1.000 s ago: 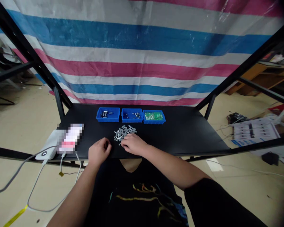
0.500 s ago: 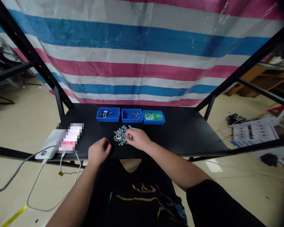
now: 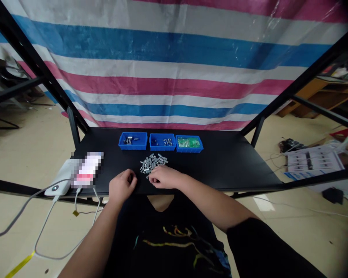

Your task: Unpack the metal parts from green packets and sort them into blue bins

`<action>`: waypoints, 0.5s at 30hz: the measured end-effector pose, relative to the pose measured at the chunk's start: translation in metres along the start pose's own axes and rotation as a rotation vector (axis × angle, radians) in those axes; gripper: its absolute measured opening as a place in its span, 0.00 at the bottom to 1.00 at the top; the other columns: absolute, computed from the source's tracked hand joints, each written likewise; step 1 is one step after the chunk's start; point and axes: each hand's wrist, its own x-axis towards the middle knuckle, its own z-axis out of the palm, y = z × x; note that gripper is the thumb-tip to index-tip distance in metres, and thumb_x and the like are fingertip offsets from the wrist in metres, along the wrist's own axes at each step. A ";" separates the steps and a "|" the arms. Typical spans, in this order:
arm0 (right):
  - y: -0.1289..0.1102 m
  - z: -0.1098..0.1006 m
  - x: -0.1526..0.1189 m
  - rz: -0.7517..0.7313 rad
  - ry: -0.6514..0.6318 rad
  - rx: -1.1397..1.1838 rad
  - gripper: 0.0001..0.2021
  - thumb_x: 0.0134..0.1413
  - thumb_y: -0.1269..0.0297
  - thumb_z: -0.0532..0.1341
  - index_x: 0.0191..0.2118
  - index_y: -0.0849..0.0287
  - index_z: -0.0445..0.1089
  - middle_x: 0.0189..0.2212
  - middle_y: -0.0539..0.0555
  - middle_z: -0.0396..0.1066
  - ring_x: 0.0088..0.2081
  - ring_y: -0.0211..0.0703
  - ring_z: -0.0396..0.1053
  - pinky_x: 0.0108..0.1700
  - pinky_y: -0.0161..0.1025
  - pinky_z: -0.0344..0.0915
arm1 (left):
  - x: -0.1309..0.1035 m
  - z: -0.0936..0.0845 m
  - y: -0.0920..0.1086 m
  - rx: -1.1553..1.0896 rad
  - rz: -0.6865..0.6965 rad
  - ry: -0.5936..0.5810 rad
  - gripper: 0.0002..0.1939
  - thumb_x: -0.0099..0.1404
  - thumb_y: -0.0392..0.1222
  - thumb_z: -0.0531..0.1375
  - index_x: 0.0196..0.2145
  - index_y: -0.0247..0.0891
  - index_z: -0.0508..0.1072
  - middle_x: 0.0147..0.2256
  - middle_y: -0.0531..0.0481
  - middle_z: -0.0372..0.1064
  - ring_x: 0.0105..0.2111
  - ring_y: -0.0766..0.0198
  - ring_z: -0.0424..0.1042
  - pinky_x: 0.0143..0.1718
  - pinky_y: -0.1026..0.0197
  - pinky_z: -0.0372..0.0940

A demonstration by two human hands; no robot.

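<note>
A heap of small grey and silver metal parts (image 3: 154,161), too small to name for certain, lies on the black table (image 3: 217,166). My right hand (image 3: 164,177) is at the heap's near edge, its fingers pinched together; anything between them is too small to make out. To the left of the heap, my left hand (image 3: 122,185) rests at the table's front edge with its fingers curled closed. What it may hold is hidden inside the curl.
Behind the heap stand three blue bins: the left bin (image 3: 133,147) and the middle bin (image 3: 162,148) hold small metal parts, the right bin (image 3: 189,150) green circuit boards. A white power bank (image 3: 60,177) with cables and a blurred-out phone (image 3: 88,168) lie at left.
My right hand has come back from the heap's right side toward the table's front edge, uncovering more of the parts. My left hand has stayed almost still.
</note>
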 end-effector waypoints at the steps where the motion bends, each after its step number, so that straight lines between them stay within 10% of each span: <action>1: 0.002 -0.006 -0.001 -0.005 0.027 0.051 0.06 0.54 0.74 0.65 0.32 0.56 0.73 0.31 0.48 0.73 0.36 0.39 0.69 0.43 0.36 0.61 | 0.000 0.000 0.000 -0.001 -0.002 0.000 0.09 0.69 0.48 0.56 0.37 0.44 0.73 0.30 0.53 0.73 0.31 0.63 0.71 0.31 0.63 0.54; 7: 0.010 -0.025 -0.005 0.370 0.643 0.067 0.08 0.57 0.66 0.67 0.41 0.56 0.69 0.33 0.49 0.70 0.34 0.40 0.67 0.38 0.35 0.60 | 0.000 0.001 0.000 -0.003 -0.010 -0.001 0.09 0.69 0.48 0.56 0.38 0.44 0.73 0.31 0.53 0.73 0.31 0.62 0.71 0.30 0.62 0.54; 15: 0.001 0.008 -0.002 0.171 0.252 -0.063 0.05 0.55 0.70 0.68 0.37 0.56 0.73 0.35 0.50 0.73 0.39 0.43 0.68 0.45 0.40 0.62 | 0.000 0.001 -0.001 0.002 0.006 0.005 0.09 0.69 0.47 0.56 0.38 0.44 0.74 0.31 0.52 0.73 0.31 0.62 0.71 0.32 0.62 0.55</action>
